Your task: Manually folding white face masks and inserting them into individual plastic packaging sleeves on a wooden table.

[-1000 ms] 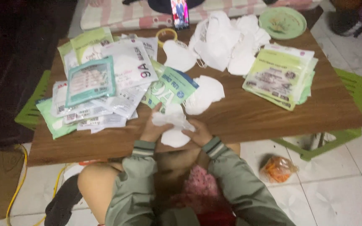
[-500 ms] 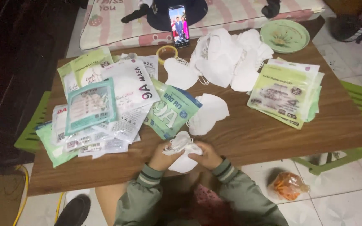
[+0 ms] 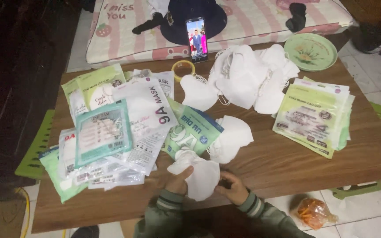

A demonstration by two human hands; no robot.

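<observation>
Two hands clamp white face mask [image 3: 200, 175]: left hand [image 3: 178, 182] and right hand [image 3: 232, 188] at opposite edges, just below green mask packet [image 3: 193, 132], near loose white masks [image 3: 230, 139].

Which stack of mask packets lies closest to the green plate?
The green-and-white packet stack at the table's right side, just below the green plate. The other packets lie spread across the left half, far from it.

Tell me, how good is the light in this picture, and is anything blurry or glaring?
Head view: dim indoor light, the left edge nearly black; the white face masks look washed out; the phone screen glows brightest; both hands, left and right, and the mask they hold are slightly soft; packet wrappers show faint sheen.
</observation>
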